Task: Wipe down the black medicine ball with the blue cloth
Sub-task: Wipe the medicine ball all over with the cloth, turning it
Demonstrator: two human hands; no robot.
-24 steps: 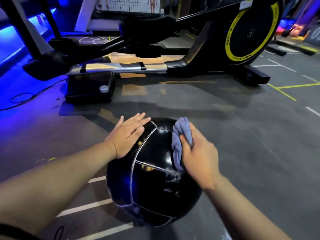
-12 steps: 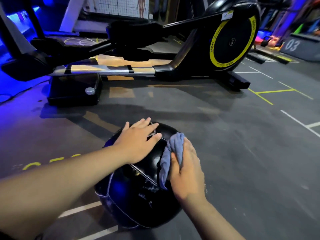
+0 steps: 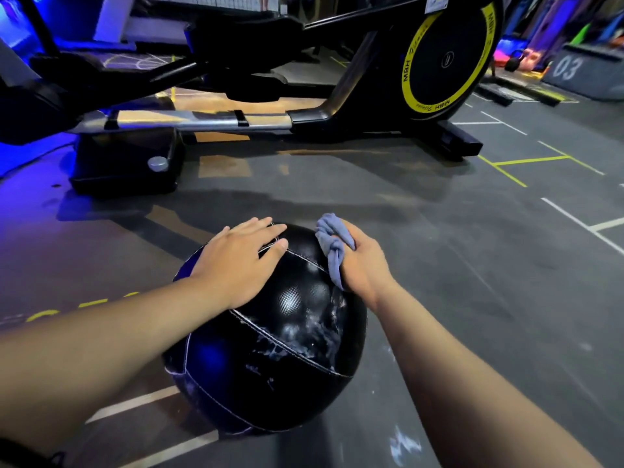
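Left hand [image 3: 241, 261] flat steadying medicine ball [image 3: 270, 332], right hand [image 3: 359, 261] fingers bunching blue cloth [image 3: 332, 246]; sweep it over the white smears

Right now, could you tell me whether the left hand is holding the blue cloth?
No, the right hand grips the blue cloth against the black medicine ball, while the left hand rests flat on the ball's top.
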